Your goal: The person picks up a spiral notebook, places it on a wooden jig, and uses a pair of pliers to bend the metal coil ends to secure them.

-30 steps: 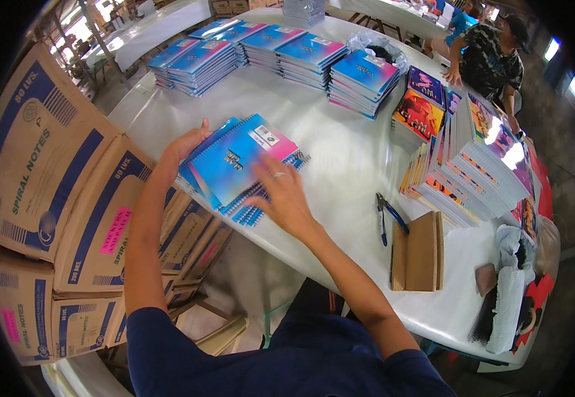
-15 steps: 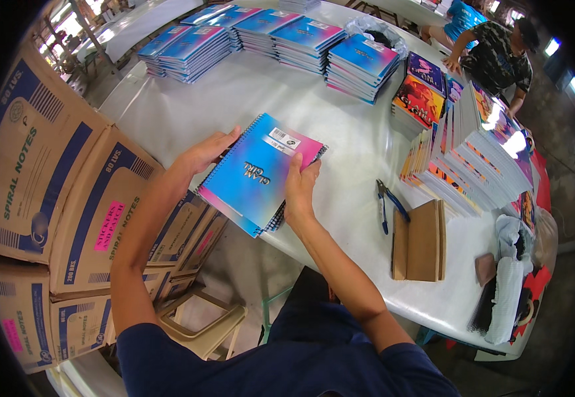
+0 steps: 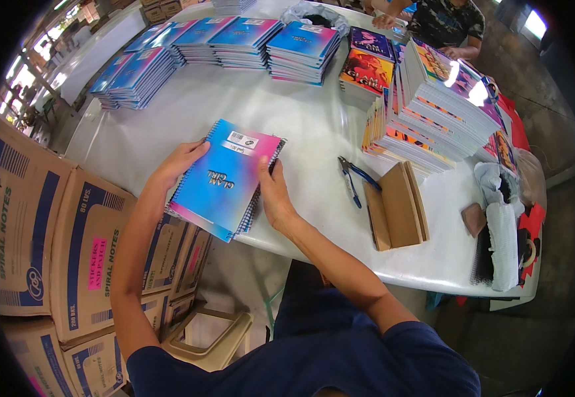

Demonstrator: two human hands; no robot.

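A small stack of blue-and-pink spiral notebooks [image 3: 218,182] is held between my two hands at the table's near edge. My left hand [image 3: 185,159] grips its left side, the thumb lying near the upper corner. On the right edge, my right hand [image 3: 275,192] is closed with the thumb on the top cover. Coil bindings show along both sides, and a white label sits near the top cover's upper edge. The number of notebooks in the stack cannot be made out. My fingers beneath it are hidden.
Matching notebook piles [image 3: 244,33] line the table's far side. Tall stacks of colourful notebooks [image 3: 439,99] stand at right, near blue-handled pliers [image 3: 350,180] and a folded cardboard piece [image 3: 396,208]. Cartons [image 3: 95,258] rise at left beside a beige chair [image 3: 211,341]. Another person [image 3: 446,26] works beyond.
The view has turned, so the table's contents sit further left and the right-hand items higher. Both hands still hold the notebooks, now more upright in the picture.
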